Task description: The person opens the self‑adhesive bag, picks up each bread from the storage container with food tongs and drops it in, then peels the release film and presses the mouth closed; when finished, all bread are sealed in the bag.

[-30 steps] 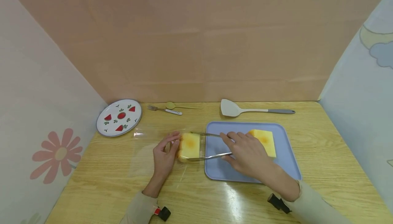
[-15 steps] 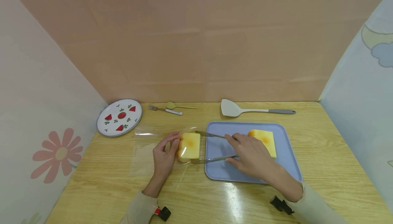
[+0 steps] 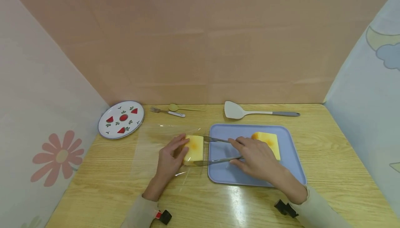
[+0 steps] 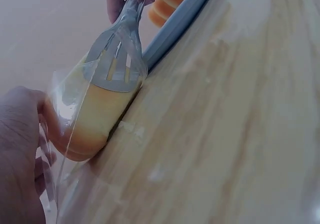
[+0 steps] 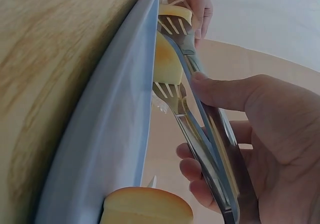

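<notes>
Right hand (image 3: 254,158): your thumb sits on one arm of the metal tongs (image 3: 222,160), fingertips curled on the other. Left hand (image 3: 170,156): your thumb and fingers stand part-spread, holding the bread slice (image 3: 194,148) by its rounded end through a clear bag (image 3: 147,148). Slotted tong heads reach the slice's near and far sides; cannot tell whether they press. Slice lies inside the bag, just left of the blue tray (image 3: 220,172); a second slice (image 3: 272,144) sits on the tray. Back of worktop (image 3: 193,200): plate (image 3: 107,129), fork (image 3: 168,111), spoon (image 3: 173,107), spatula (image 3: 235,111). Step looks like bagging the slice, near release. Next move probably calls for you to steady the slice left-handed, then slip the tongs straight out without dragging film.
</notes>
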The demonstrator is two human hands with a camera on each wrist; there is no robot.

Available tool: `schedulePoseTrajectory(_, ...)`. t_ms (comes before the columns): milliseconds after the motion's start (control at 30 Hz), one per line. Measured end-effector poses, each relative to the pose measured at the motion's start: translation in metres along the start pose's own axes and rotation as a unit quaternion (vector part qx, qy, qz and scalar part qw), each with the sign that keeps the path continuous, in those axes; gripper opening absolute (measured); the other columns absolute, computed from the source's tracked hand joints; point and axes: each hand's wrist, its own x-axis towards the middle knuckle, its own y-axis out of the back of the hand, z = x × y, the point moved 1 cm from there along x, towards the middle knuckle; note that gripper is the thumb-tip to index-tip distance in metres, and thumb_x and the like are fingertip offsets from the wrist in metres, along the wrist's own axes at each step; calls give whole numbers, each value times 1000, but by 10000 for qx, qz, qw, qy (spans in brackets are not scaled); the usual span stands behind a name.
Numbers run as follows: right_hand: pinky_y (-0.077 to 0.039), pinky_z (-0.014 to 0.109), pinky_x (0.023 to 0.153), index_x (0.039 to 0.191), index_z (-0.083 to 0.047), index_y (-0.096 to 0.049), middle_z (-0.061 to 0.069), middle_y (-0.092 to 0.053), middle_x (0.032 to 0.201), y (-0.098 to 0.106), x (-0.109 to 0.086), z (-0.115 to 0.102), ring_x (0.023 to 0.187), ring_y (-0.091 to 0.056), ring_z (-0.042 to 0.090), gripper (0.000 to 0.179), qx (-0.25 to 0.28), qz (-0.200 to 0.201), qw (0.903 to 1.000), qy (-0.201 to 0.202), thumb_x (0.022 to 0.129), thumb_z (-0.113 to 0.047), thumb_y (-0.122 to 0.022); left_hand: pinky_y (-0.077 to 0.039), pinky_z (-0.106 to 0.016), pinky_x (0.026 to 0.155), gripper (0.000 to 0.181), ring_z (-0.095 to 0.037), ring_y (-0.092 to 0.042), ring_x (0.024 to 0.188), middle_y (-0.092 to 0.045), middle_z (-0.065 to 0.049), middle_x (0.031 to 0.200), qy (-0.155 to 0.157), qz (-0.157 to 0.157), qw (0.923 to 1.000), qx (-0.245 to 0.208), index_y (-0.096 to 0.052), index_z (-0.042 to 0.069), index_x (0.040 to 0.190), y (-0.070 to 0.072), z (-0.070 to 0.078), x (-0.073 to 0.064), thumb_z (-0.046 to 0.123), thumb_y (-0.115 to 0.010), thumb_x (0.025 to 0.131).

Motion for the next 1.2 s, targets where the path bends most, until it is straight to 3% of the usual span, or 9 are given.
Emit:
schedulePoseTrajectory(167,-54,27,59,138,-8,-76,6,-78,116,-1,-1,0,79,-70,17,69,-12,82,10000,29,84,-45,-98,-44,-50,123,17,-39,-68,137,-72,-17,143,-40,122,9993,359,-85,1,116,1,7,3,4,-84,99)
schedulePoseTrajectory(400,-57,30,59,139,-7,-76,7,-79,116,0,-1,-3,80,-72,20,71,-56,269,9996,93,83,-45,-99,-51,-29,114,10,-42,-71,131,-77,-17,135,-203,558,9982,-97,-85,0,107,-1,20,5,-2,-83,97)
schedulePoseTrajectory(567,-56,29,58,141,-5,-75,9,-79,118,0,1,-7,82,-73,21,72,-77,280,9995,79,86,-47,-96,-51,-22,114,9,-41,-71,132,-78,-15,132,-194,836,9957,-346,-85,1,107,-1,24,5,-1,-80,101)
schedulePoseTrajectory(800,-58,30,58,140,-5,-75,8,-79,116,-4,-2,-12,84,-75,22,73,-256,394,9987,202,86,-49,-96,-51,-23,115,8,-41,-72,130,-79,-15,130,-74,988,9939,-476,-86,2,107,-1,27,5,0,-80,100)
schedulePoseTrajectory(1000,-57,31,59,141,-10,-75,6,-78,118,-8,-3,-15,83,-73,21,75,-226,648,9974,219,81,-47,-100,-51,-25,116,11,-46,-72,129,-80,-18,128,-166,992,9938,-482,-85,-1,106,-1,25,5,-6,-80,97)
schedulePoseTrajectory(1200,-58,30,60,142,-8,-75,7,-79,119,-10,-2,-17,87,-75,21,76,-188,536,9983,135,83,-50,-98,-48,-28,120,13,-44,-70,132,-79,-18,129,-213,948,9938,-547,-85,-2,108,-1,28,5,-8,-79,98)
